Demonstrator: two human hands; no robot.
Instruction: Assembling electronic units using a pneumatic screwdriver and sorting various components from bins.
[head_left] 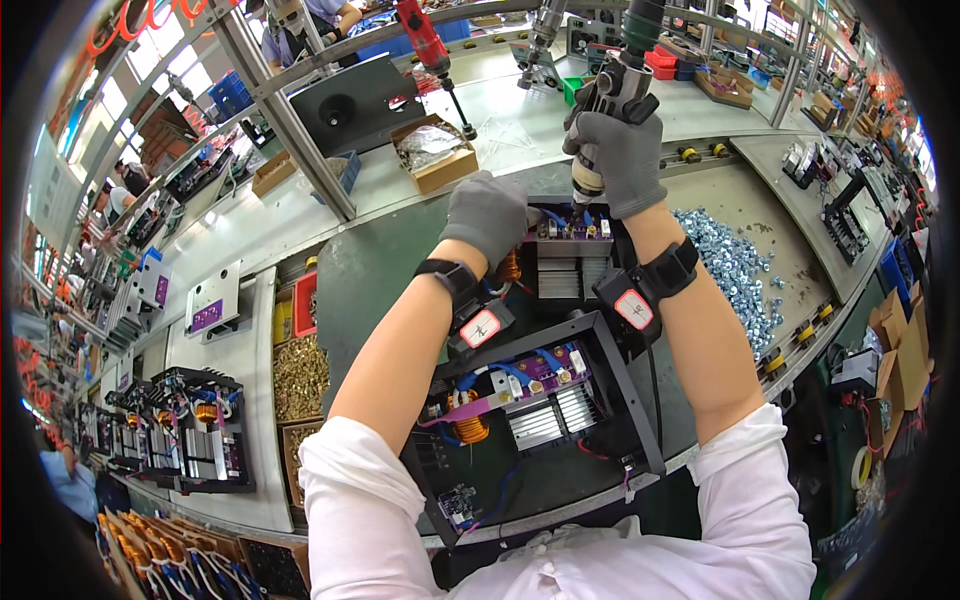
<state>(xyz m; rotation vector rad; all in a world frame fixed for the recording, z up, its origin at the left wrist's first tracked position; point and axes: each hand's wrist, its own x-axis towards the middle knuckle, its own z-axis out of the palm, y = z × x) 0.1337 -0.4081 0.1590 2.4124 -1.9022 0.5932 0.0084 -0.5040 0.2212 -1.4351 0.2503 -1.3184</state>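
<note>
My right hand [625, 165], in a grey glove, grips a power screwdriver [614, 92] that hangs from above. Its nose points down at a purple circuit board [570, 228] on the far chassis, which carries a finned silver heatsink [572, 275]. My left hand [487, 222], gloved too, is closed at the left end of that board, beside blue wires; its fingertips are hidden. Nearer to me lies a second black chassis frame [640, 432] with a purple board, a finned heatsink [555, 420] and a copper coil [470, 425]. Each wrist wears a black strap with a small box.
Silver-blue screws [730, 275] lie heaped on the right. Brass fasteners [300, 380] fill a bin on the left, near a red bin [305, 303]. Beyond my hands stand an open cardboard box [436, 155] and a hanging red screwdriver [424, 40]. Assembled units [190, 430] sit at left.
</note>
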